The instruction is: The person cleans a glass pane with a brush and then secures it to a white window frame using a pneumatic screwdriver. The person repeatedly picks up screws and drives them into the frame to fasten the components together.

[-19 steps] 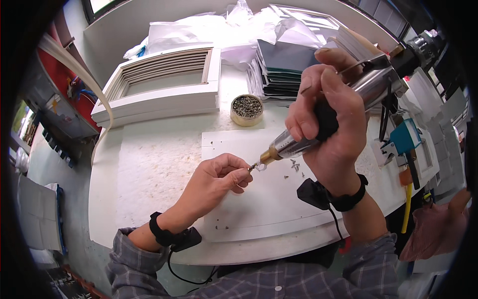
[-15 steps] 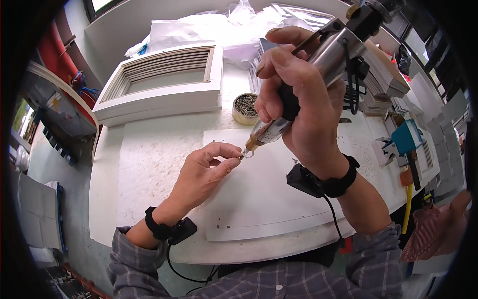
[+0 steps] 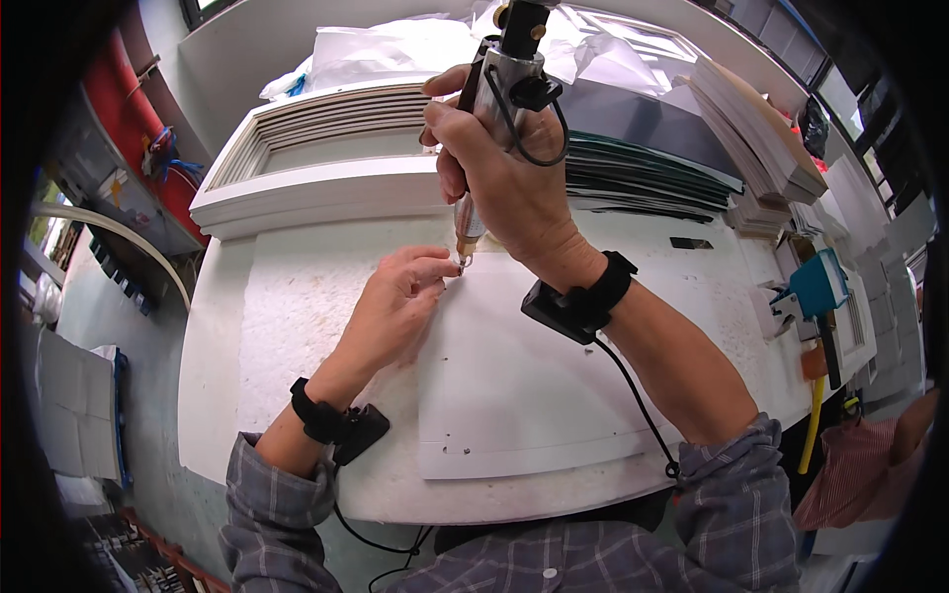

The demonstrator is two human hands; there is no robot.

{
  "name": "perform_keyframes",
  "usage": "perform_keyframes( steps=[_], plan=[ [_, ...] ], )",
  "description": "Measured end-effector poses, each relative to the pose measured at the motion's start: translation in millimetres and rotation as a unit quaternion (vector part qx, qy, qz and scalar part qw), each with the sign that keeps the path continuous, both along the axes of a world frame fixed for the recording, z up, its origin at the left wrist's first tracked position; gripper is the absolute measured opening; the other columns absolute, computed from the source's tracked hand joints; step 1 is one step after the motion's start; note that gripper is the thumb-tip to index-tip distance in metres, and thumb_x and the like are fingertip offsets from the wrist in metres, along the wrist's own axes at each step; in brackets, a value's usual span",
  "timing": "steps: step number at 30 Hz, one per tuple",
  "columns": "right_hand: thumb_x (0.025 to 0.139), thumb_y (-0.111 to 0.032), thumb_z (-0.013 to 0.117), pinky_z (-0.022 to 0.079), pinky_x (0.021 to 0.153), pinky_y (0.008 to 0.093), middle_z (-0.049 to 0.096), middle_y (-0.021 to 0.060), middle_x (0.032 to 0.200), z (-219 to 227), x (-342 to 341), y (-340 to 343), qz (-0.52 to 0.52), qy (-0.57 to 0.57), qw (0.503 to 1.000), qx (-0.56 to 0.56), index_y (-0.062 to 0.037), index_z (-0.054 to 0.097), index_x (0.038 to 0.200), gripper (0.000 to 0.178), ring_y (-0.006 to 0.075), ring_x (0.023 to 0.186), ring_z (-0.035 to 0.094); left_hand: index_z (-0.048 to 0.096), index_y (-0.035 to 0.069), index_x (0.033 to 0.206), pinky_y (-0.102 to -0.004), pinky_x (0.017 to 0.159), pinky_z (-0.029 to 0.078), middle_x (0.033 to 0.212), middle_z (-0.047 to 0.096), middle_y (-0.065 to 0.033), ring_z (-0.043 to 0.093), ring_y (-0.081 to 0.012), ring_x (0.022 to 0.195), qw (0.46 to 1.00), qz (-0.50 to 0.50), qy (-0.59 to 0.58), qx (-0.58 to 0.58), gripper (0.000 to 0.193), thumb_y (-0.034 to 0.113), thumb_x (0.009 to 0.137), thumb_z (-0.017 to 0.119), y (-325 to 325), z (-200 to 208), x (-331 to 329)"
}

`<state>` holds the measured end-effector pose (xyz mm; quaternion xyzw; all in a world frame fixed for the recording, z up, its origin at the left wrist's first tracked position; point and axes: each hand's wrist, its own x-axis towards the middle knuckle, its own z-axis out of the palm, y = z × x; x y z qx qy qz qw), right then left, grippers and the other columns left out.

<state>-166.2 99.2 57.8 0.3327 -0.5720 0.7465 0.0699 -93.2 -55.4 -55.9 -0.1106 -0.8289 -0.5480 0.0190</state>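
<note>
1. From where I stand, the right hand (image 3: 506, 188) grips a metal driver (image 3: 490, 107) near the upper middle, fingers wrapped firmly round its body. The driver stands almost upright, nose down, probably so that its tip bears straight toward the work.
2. The left hand (image 3: 395, 301), left of centre, has thumb and forefinger pinched right at the driver's tip, on what looks like a small screw (image 3: 462, 269). It is largely hidden; I take the pinch as a way of steadying it in line with the tip.
3. Beneath them a white panel (image 3: 539, 395) lies flat across the centre, on the bench (image 3: 210, 395), which presumably gives it firm backing. Small dark marks dot its lower left corner.
4. A white louvred frame (image 3: 311, 210) sits at upper left and a stack of dark panels (image 3: 652, 148) at upper right, both beyond the hands, perhaps to leave elbow room.
5. A teal tool (image 3: 819, 282) rests at the right edge, apart from both hands.
</note>
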Motion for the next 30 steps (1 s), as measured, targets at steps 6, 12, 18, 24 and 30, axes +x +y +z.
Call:
perform_keyframes(
  steps=[6,12,18,24,30],
  plan=[
    [0.097,-0.011,0.064,0.046,0.045,0.0241,0.065,0.0076,0.077,-6.7,-4.5,0.5,0.011,0.006,1.000,-0.004,0.0019,0.064,0.111,0.019,0.0065,0.051,0.057,0.072,0.002,0.117,-0.0325,0.102,0.047,0.135,0.059,-0.0063,0.057,-0.0210,0.122,0.997,0.007,0.016,-0.068,0.028,0.000,0.095,0.055,2.7,2.7,-1.6],
    [0.097,-0.012,0.065,0.046,0.046,0.0237,0.065,0.0067,0.078,-11.3,-4.1,-0.8,0.021,-0.006,1.000,-0.002,0.0004,0.065,0.109,0.017,0.0058,0.051,0.057,0.069,0.002,0.122,-0.0346,0.105,0.047,0.135,0.059,-0.0074,0.056,-0.0233,0.123,0.995,-0.003,0.025,-0.095,0.031,0.000,0.093,0.058,0.5,6.2,0.9],
    [0.096,-0.013,0.066,0.046,0.047,0.0237,0.062,0.0041,0.075,-12.2,-6.2,-0.9,0.063,-0.034,0.997,0.023,-0.0026,0.062,0.100,0.012,0.0052,0.053,0.055,0.064,-0.003,0.128,-0.0410,0.108,0.046,0.136,0.060,-0.0155,0.053,-0.0343,0.128,0.959,-0.032,0.110,-0.259,0.036,0.007,0.093,0.065,-1.3,23.8,19.2],
    [0.095,-0.013,0.068,0.045,0.048,0.0245,0.058,0.0016,0.068,-17.7,-5.8,-1.1,0.076,-0.051,0.995,0.040,-0.0058,0.057,0.091,0.014,0.0060,0.053,0.054,0.061,-0.002,0.132,-0.0426,0.111,0.044,0.140,0.058,-0.0169,0.052,-0.0360,0.131,0.925,-0.046,0.123,-0.355,0.044,0.011,0.090,0.068,1.9,31.9,24.2],
    [0.094,-0.014,0.069,0.046,0.049,0.0245,0.060,0.0032,0.068,-23.9,-0.9,-2.8,0.073,-0.030,0.995,0.058,-0.0046,0.059,0.093,0.014,0.0065,0.053,0.054,0.061,-0.002,0.132,-0.0431,0.109,0.046,0.138,0.059,-0.0173,0.053,-0.0367,0.131,0.901,-0.054,0.168,-0.396,0.045,0.013,0.089,0.066,1.1,30.0,24.4]
  ],
)
